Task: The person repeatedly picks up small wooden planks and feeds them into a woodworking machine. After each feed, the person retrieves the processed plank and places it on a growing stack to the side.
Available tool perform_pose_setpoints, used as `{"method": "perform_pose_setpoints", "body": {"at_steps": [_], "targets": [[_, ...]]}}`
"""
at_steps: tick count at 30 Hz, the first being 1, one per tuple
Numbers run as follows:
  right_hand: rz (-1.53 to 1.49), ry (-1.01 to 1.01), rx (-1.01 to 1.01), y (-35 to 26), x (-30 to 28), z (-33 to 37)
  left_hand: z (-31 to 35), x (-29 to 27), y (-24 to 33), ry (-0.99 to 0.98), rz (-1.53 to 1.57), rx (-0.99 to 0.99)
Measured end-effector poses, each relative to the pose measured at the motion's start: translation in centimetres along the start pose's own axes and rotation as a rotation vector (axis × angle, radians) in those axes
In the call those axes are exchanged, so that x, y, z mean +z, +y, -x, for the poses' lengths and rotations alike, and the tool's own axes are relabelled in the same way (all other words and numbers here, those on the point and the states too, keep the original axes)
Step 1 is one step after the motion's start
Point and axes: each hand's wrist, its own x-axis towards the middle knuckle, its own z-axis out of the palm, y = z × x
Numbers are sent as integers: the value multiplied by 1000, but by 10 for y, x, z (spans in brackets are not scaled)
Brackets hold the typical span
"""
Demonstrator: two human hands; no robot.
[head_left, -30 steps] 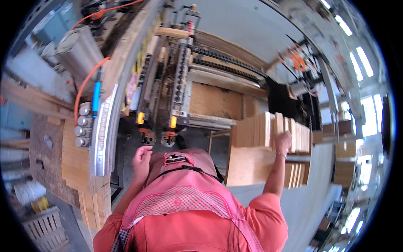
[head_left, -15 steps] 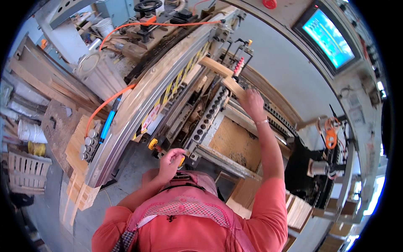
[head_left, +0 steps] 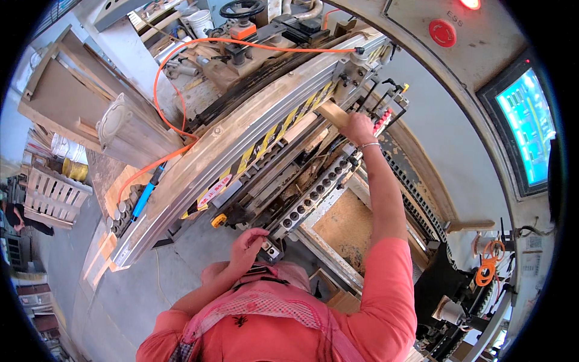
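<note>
My right hand [head_left: 357, 129] reaches far forward over the machine and grips the near end of a short, pale wooden piece [head_left: 332, 113]. The far end of that piece lies by the machine's yellow-and-black striped beam [head_left: 256, 145]. Under my outstretched arm runs a row of round black suction cups [head_left: 310, 200]. My left hand [head_left: 246, 248] is close to my body, its fingers curled and drawn together beside a small control box [head_left: 271, 250] at the machine's near end. What those fingers hold, if anything, is hidden.
A lit screen [head_left: 526, 125] and a red emergency button [head_left: 442, 33] sit on the frame at right. An orange hose [head_left: 158, 78] loops over the left beam, near a blue air gun [head_left: 143, 198]. A dusty board [head_left: 345, 226] lies inside the machine's frame.
My right hand has moved forward with the wooden piece, toward the striped beam. The view has shifted and turned. My left hand stays near the machine's end, its fingers still curled.
</note>
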Motion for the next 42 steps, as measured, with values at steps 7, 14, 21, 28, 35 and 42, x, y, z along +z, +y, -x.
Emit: {"method": "perform_pose_setpoints", "body": {"at_steps": [7,14,21,28,35,42], "targets": [[70,11,-5,16,-3,4,-49,33,22,-203,172,-24],[-153,-189,-150,-17,-74,124,-96,70,40,-282,389,2],[-581,-440,-271,-56,-53,185,-107,91,23,-466,408,-47],[-131,-93,-91,-17,-42,94,-74,50,6,-189,211,321],[72,42,33,12,18,9,-42,32,-12,-245,162,283],[-15,74,55,4,16,10,-44,30,-8,-245,-8,368]]}}
